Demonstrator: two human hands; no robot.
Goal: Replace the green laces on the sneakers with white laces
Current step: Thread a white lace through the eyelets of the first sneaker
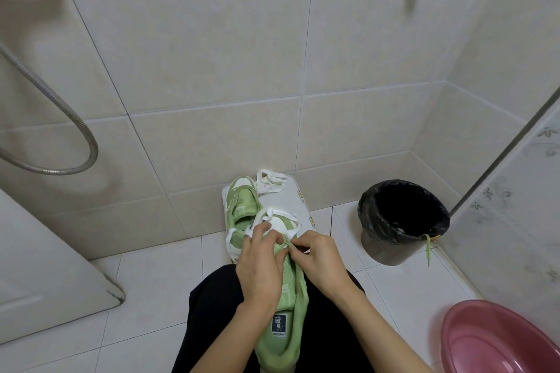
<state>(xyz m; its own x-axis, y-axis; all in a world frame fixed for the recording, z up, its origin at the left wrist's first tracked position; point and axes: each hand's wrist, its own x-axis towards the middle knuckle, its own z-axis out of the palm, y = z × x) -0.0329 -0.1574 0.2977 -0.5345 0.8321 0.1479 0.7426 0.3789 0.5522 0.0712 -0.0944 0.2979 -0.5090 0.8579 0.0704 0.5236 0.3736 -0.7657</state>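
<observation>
Between two bare hands at the frame's lower centre, the right hand's [321,263] thumb and forefinger are closed in a pinch at the throat of a pale green mesh sneaker [288,297], on what appears to be the end of a flat white lace [274,211]; the tip itself is hidden, so the catch is a judgement. The left hand [260,263] curls over the tongue, its fingers gripping the shoe to steady it while the other hand threads. That lace loops loosely round the toe, slack apparently left for drawing through the eyelets. The sneaker rests heel-first on a lap in black trousers [212,312], toe toward 12 o'clock, which puts the eyelets within easy reach. Just beyond the toe, at 12 o'clock, the matching green and white sneaker [242,200] waits on a flat white board [291,200] that keeps it off the floor tiles, with a loose bundle of white lace [269,180] beside it, likely for that shoe. Toward 3 o'clock, a thin green lace [428,248] hangs over the rim of a grey bin with a black liner [378,248], seemingly discarded. A round pink plastic basin [454,333] sits at 4 o'clock, and a metal shower hose [75,121] curves at 10 o'clock.
</observation>
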